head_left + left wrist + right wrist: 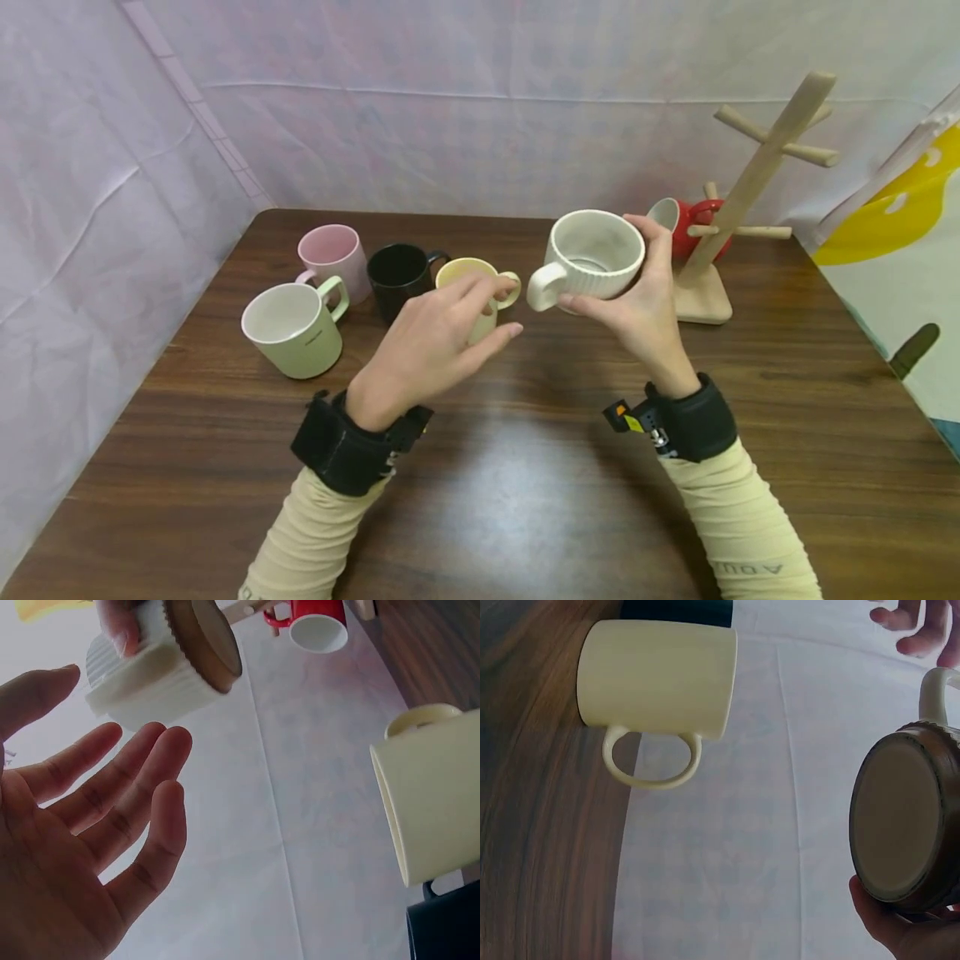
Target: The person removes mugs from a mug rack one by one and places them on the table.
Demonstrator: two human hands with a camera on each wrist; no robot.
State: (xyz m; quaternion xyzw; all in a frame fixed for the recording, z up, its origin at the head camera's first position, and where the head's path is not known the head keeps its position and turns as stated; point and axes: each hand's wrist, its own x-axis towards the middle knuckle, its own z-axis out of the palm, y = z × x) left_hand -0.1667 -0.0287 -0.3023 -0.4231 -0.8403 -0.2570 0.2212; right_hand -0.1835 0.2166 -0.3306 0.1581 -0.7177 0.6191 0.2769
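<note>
My right hand (651, 304) grips a white ribbed mug (600, 282) by its body, lifted above the table, its handle pointing left. The right wrist view shows the mug's unglazed base (896, 817). To the left of that handle, apart from it, my left hand (431, 342) hovers with relaxed fingers and holds nothing. It partly hides a pale yellow mug (480, 329) standing behind it in the head view. In the left wrist view, the fingers (139, 795) are spread below the white mug (161, 682).
Left of the yellow mug stand a black mug (397, 279), a pink mug (333, 254) and a light green mug (296, 342). A wooden mug rack (738, 196) at the back right bears a red mug (684, 229). Cloth (480, 150) hangs behind the dark wooden table (510, 517).
</note>
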